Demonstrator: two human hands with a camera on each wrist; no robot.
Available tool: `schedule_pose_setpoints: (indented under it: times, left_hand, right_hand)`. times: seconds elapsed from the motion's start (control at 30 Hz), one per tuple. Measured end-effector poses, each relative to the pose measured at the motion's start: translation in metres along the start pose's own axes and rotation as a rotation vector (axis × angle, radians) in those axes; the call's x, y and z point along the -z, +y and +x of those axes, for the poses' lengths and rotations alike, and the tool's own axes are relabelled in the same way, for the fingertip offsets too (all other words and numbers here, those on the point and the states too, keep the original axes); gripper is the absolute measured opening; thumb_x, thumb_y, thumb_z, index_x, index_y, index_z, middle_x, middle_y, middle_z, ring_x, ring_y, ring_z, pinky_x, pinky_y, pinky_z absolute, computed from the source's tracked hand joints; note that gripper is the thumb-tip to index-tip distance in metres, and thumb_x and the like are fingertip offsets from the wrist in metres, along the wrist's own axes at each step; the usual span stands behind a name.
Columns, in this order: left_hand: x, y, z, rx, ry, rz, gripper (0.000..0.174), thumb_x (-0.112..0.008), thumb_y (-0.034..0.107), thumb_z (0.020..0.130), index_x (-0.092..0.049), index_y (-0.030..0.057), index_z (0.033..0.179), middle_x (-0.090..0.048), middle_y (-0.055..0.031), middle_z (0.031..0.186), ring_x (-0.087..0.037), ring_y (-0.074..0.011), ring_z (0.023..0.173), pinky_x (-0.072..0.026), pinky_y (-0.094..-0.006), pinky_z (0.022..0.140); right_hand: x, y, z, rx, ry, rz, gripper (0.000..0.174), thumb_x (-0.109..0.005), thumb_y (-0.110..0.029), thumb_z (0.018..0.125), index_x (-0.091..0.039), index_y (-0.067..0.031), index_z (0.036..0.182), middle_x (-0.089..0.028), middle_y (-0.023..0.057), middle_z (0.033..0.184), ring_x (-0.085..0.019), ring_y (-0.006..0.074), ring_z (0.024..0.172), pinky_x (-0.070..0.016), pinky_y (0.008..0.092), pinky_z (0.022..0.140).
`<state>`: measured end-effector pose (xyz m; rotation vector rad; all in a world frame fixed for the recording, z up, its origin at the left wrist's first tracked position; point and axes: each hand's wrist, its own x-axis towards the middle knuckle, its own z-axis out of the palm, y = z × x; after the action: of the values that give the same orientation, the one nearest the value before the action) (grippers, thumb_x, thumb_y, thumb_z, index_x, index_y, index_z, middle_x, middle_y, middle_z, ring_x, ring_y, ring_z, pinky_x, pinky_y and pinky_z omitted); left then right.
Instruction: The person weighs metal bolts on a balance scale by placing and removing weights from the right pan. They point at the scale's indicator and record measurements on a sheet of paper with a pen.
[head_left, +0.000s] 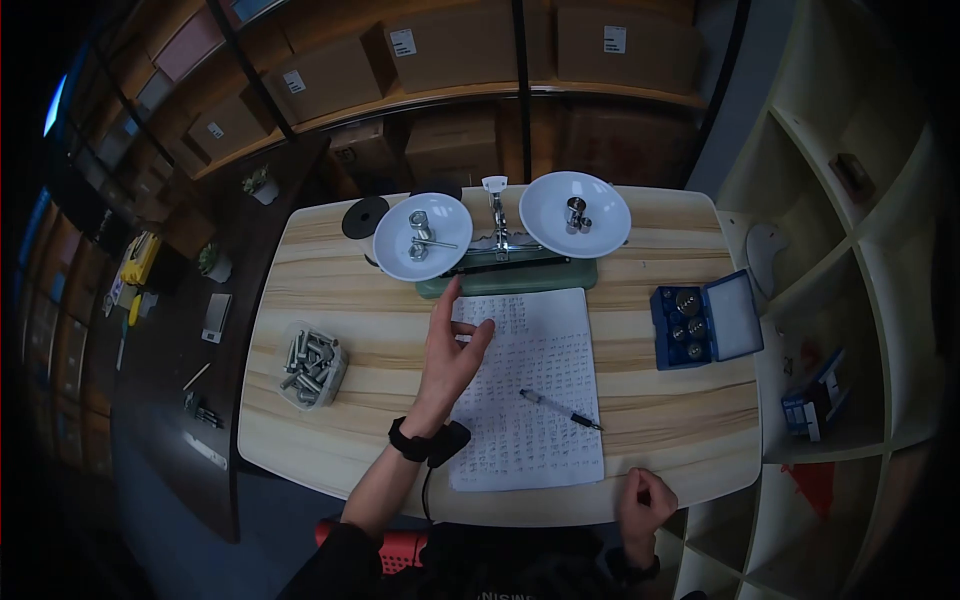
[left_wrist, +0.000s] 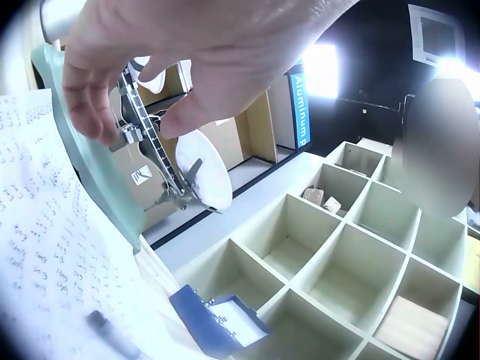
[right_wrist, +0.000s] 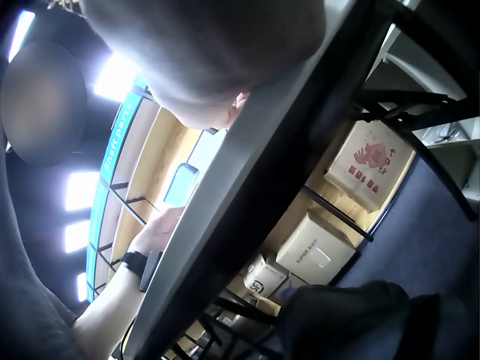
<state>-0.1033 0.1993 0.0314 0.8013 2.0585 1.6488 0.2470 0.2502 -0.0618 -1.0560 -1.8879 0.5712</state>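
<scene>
My left hand (head_left: 452, 360) reaches over the written sheet (head_left: 530, 450), its fingers pointing at the green base (head_left: 500, 280) of a pan balance. Thumb and fingers stand apart with nothing between them; in the left wrist view the hand (left_wrist: 180, 52) overlaps the balance's beam (left_wrist: 150, 131). On the balance's left pan (head_left: 395, 262) lie a bolt and nuts (head_left: 418, 222); the right pan (head_left: 545, 195) bears small metal weights (head_left: 576, 212). My right hand (head_left: 645, 503) rests loosely curled at the table's front edge, holding nothing visible. A pen (head_left: 560, 409) lies across the sheet.
A clear tub of bolts (head_left: 312, 370) stands on the table's left side. On the right is an open blue case of weights (head_left: 680, 325). A black disc (head_left: 365, 217) lies near the left pan. Shelving (head_left: 850, 250) borders the table's right side; a dark side table (head_left: 190, 420) adjoins the left.
</scene>
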Motion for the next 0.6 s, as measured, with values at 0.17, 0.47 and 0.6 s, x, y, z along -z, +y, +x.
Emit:
schedule_pose_setpoints:
  times: [0.17, 0.47, 0.6]
  left_hand:
    - [-0.007, 0.007, 0.009, 0.028, 0.001, -0.032, 0.085, -0.070, 0.009, 0.092, -0.020, 0.0084, 0.161, -0.035, -0.0167, 0.158, -0.061, -0.0085, 0.085, -0.0530, -0.0252, 0.069]
    - [-0.007, 0.013, 0.015, 0.078, 0.019, -0.019, 0.086, -0.068, 0.013, 0.094, -0.016, 0.0056, 0.161, -0.035, -0.0148, 0.159, -0.064, -0.0129, 0.091, -0.0537, -0.0299, 0.075]
    - [-0.006, 0.012, 0.015, 0.073, 0.013, -0.047, 0.086, -0.069, 0.014, 0.093, -0.016, 0.0054, 0.161, -0.035, -0.0150, 0.159, -0.064, -0.0138, 0.092, -0.0534, -0.0295, 0.074]
  right_hand:
    - [0.000, -0.004, 0.005, 0.045, -0.030, 0.006, 0.007, -0.077, 0.001, 0.080, -0.070, 0.0013, 0.084, -0.060, 0.0087, 0.060, -0.055, 0.0185, 0.049, -0.0419, 0.0294, 0.048]
    - [0.001, -0.008, 0.009, 0.089, -0.072, 0.007, 0.008, -0.076, 0.002, 0.079, -0.069, 0.0001, 0.082, -0.059, 0.0081, 0.059, -0.056, 0.0212, 0.049, -0.0425, 0.0317, 0.048]
    - [0.001, -0.008, 0.009, 0.095, -0.071, 0.016, 0.008, -0.077, 0.002, 0.079, -0.069, -0.0004, 0.082, -0.058, 0.0076, 0.059, -0.055, 0.0207, 0.049, -0.0420, 0.0315, 0.048]
